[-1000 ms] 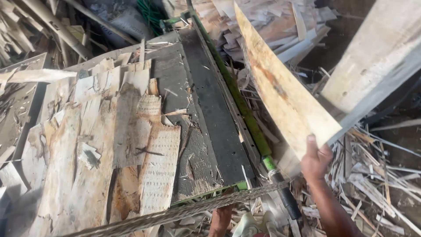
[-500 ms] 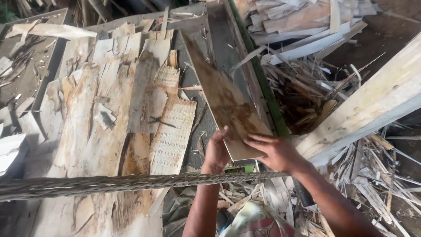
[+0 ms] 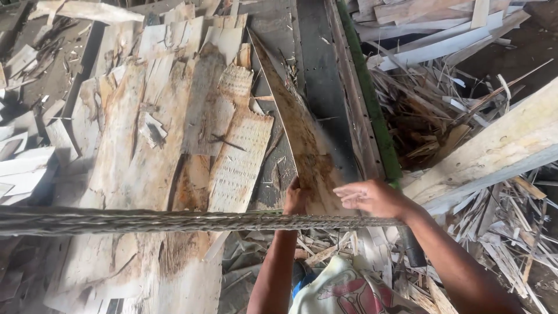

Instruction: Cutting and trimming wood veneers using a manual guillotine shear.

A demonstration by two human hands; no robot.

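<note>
Hands meet at the near end of a long brown strip of wood veneer (image 3: 296,125), seen from the head camera. The left hand (image 3: 294,197) is clenched on the strip's left edge; the right hand (image 3: 372,197) lies flat on its near right side, fingers spread, not closed round it. The strip runs away from the person, tilted on edge, over a dark belt (image 3: 317,70). Left of it lie pale veneer sheets (image 3: 145,145). A green rail (image 3: 372,110) borders the belt on the right, with wood scraps (image 3: 442,110) beyond. A thick twisted cable (image 3: 145,221) crosses in front of the wrists.
</note>
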